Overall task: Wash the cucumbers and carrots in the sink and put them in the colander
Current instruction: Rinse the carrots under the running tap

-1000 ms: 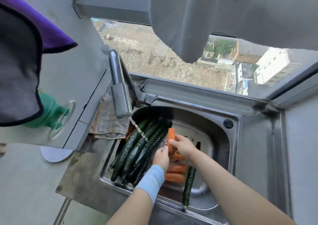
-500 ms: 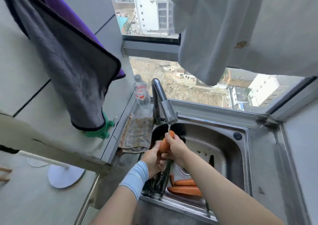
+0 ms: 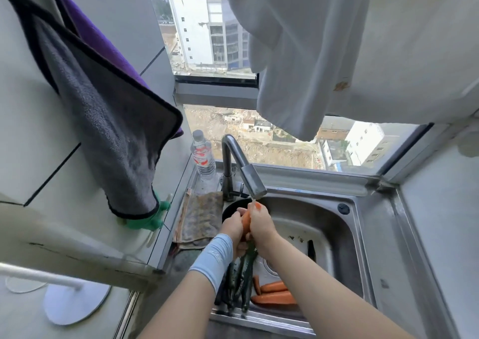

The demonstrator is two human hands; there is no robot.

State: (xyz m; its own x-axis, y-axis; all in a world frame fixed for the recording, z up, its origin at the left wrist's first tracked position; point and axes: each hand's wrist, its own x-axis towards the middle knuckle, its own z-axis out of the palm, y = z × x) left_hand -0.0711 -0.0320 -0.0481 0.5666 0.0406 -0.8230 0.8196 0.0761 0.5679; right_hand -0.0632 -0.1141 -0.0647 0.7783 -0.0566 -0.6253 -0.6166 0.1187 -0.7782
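Both my hands hold one orange carrot (image 3: 246, 218) upright under the tap's spout (image 3: 252, 183), where a thin stream of water falls. My left hand (image 3: 233, 226) grips its lower part, and my right hand (image 3: 260, 223) wraps the upper part. Below my wrists, several dark green cucumbers (image 3: 239, 284) lie in the steel sink (image 3: 311, 224). More carrots (image 3: 274, 293) lie at the sink's near side. Another cucumber (image 3: 311, 250) lies alone at the right of the basin. No colander is in view.
A plastic water bottle (image 3: 203, 157) stands behind the tap. A stained rag (image 3: 199, 216) lies on the sink's left rim. A grey and purple towel (image 3: 108, 105) hangs at the left, white cloth (image 3: 324, 53) hangs overhead, and a green glove (image 3: 150, 219) sits below the towel.
My hands lifted the carrot from the pile up to the spout and now hold it in the water. The view tilted up and pulled back.
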